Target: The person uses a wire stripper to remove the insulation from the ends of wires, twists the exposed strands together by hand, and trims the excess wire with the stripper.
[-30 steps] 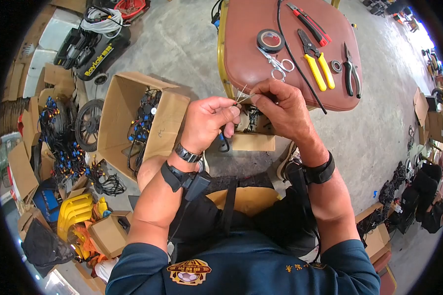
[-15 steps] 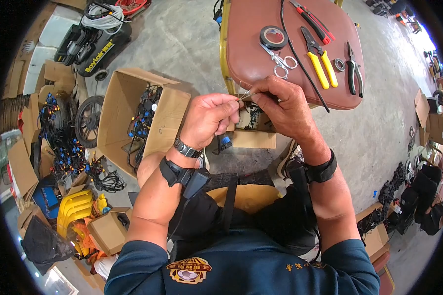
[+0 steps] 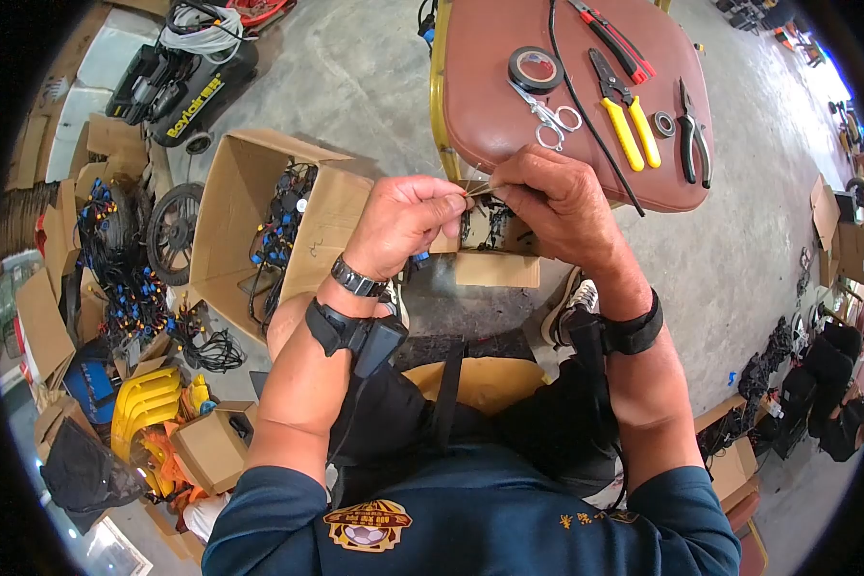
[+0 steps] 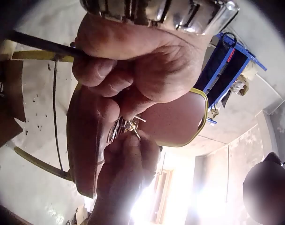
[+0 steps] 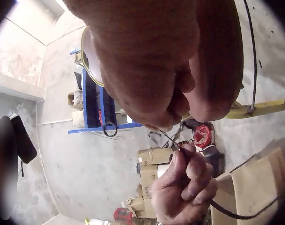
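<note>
Thin wires (image 3: 479, 190) are pinched between the thumb and fingers of the left hand (image 3: 403, 226), and are also pinched by the right hand (image 3: 559, 204). A black cable (image 5: 246, 216) is held in the curled fingers of the left hand. The wires are held near the edge of the chair seat (image 3: 485, 110), where scissors (image 3: 553, 123), black tape (image 3: 518, 69) and yellow-handled pliers (image 3: 624, 134) are laid.

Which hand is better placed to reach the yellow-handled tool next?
Probably the right hand: though pinching thin wires, it is nearer the yellow-handled tool; the left hand, gripping the cable, is farther.
</note>
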`<action>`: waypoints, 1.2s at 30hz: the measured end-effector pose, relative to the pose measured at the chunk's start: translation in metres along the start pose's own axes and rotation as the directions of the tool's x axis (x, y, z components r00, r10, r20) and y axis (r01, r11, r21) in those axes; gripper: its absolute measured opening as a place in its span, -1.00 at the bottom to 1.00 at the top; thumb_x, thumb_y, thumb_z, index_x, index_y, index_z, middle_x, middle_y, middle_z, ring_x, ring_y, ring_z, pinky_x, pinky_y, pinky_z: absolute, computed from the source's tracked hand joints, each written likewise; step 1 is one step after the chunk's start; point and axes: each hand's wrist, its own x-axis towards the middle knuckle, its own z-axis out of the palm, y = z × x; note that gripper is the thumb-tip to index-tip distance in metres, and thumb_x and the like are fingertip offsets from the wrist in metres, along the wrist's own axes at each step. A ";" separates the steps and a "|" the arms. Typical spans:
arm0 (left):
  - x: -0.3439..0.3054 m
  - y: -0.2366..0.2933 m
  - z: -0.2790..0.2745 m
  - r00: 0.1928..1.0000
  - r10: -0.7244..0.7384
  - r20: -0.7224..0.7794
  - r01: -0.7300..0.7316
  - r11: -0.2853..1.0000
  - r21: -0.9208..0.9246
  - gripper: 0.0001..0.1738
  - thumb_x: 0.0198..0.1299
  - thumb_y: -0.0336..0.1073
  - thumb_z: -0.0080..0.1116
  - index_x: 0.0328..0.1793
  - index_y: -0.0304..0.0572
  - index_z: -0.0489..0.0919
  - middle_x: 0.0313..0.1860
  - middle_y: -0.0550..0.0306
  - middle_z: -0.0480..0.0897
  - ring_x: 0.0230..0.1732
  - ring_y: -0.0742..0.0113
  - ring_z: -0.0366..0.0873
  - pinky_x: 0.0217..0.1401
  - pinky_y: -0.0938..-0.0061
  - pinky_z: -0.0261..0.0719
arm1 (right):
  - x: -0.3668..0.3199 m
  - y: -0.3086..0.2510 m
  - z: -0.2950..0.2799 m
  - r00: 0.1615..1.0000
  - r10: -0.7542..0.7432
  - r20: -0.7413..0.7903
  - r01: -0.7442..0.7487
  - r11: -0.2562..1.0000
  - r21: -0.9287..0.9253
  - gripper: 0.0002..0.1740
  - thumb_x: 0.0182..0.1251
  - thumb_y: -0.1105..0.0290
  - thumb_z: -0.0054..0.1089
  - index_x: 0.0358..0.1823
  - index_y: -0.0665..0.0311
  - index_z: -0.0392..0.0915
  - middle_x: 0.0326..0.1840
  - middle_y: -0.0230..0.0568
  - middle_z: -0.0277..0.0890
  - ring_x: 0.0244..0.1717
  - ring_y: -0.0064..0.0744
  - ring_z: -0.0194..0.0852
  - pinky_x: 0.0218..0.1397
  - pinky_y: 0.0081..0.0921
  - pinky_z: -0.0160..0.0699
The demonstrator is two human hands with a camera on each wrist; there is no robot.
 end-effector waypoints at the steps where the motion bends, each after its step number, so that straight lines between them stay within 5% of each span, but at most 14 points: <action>1: 0.000 0.001 -0.001 1.000 0.003 0.006 -0.003 1.000 0.015 -0.82 0.31 -0.32 0.22 -0.09 -0.28 0.67 -0.52 0.23 0.60 -0.68 0.69 0.25 -0.66 0.74 0.10 | 0.000 0.000 0.000 1.000 -0.005 0.004 0.005 1.000 0.004 -0.91 0.20 0.59 0.21 -0.25 0.35 0.57 -0.39 -0.11 0.52 -0.35 -0.09 0.56 -0.26 -0.36 0.52; 14: 0.001 -0.002 -0.006 0.998 0.022 0.059 -0.026 0.998 0.062 -0.81 0.30 -0.30 0.24 -0.10 -0.28 0.68 -0.56 0.31 0.52 -0.65 0.70 0.23 -0.64 0.74 0.08 | -0.001 0.001 -0.002 0.999 -0.003 0.040 0.001 0.998 0.056 -0.92 0.21 0.59 0.22 -0.26 0.36 0.60 -0.36 -0.12 0.55 -0.32 -0.15 0.58 -0.24 -0.37 0.53; 21: -0.001 0.000 -0.001 0.993 0.107 -0.049 -0.101 0.988 0.116 -0.83 0.30 -0.34 0.24 -0.08 -0.30 0.67 -0.54 0.27 0.56 -0.65 0.66 0.31 -0.63 0.74 0.19 | 0.000 0.000 -0.003 0.999 0.044 0.003 -0.044 0.997 0.060 -0.91 0.22 0.58 0.22 -0.24 0.37 0.59 -0.35 -0.10 0.57 -0.31 -0.19 0.61 -0.22 -0.40 0.55; 30: 0.001 -0.009 0.005 0.933 0.338 -0.124 -0.316 0.934 0.168 -0.85 0.25 -0.48 0.25 -0.08 -0.35 0.67 -0.45 0.17 0.66 -0.58 0.54 0.51 -0.52 0.64 0.48 | 0.000 0.000 -0.004 0.932 0.362 -0.019 -0.343 0.898 0.276 -0.82 0.25 0.50 0.24 -0.14 0.40 0.59 -0.40 -0.33 0.55 -0.35 -0.65 0.45 -0.23 -0.56 0.52; 36: -0.001 -0.012 0.009 0.925 0.352 -0.146 -0.324 0.928 0.182 -0.85 0.22 -0.51 0.28 -0.08 -0.35 0.68 -0.45 0.19 0.65 -0.57 0.57 0.50 -0.52 0.65 0.47 | 0.000 -0.004 0.001 0.958 0.284 0.029 -0.283 0.932 0.228 -0.81 0.20 0.53 0.26 -0.14 0.37 0.61 -0.38 -0.34 0.53 -0.35 -0.61 0.45 -0.25 -0.54 0.50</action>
